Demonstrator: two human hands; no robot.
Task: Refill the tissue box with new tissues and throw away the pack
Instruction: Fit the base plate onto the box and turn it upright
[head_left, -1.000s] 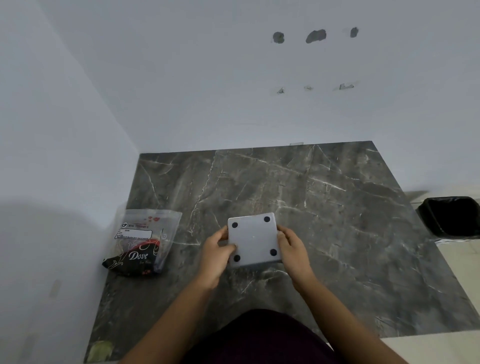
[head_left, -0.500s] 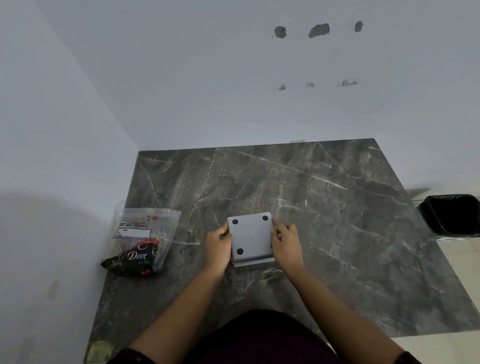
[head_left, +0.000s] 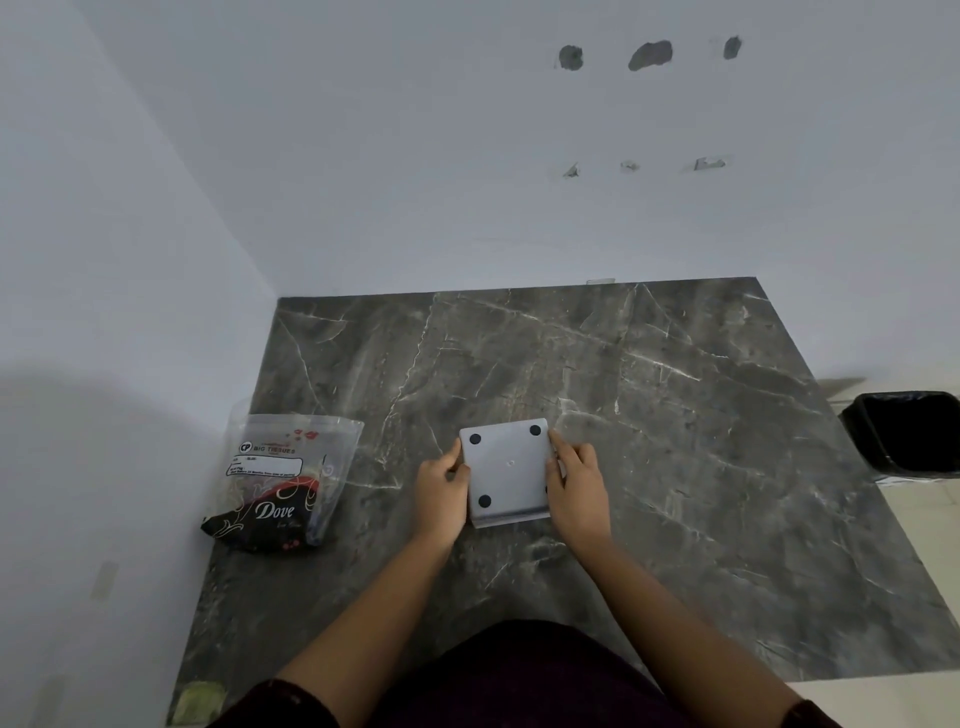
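A square white tissue box (head_left: 506, 470) lies upside down on the dark marble table (head_left: 649, 415), its flat base with black rubber feet facing up. My left hand (head_left: 441, 486) grips its left side and my right hand (head_left: 576, 480) grips its right side. A thin lip of the box shows along its near edge. The tissue pack (head_left: 278, 480), a clear plastic bag with a black and red "Dove" print, lies at the table's left edge beside the wall, about a hand's width left of my left hand.
A black bin (head_left: 906, 434) lined with a black bag stands on the floor past the table's right edge. White walls close the table on the left and at the back.
The box has come down from a raised, tilted hold to lie flat on the table. Both hands have slid along its sides and stayed on it.
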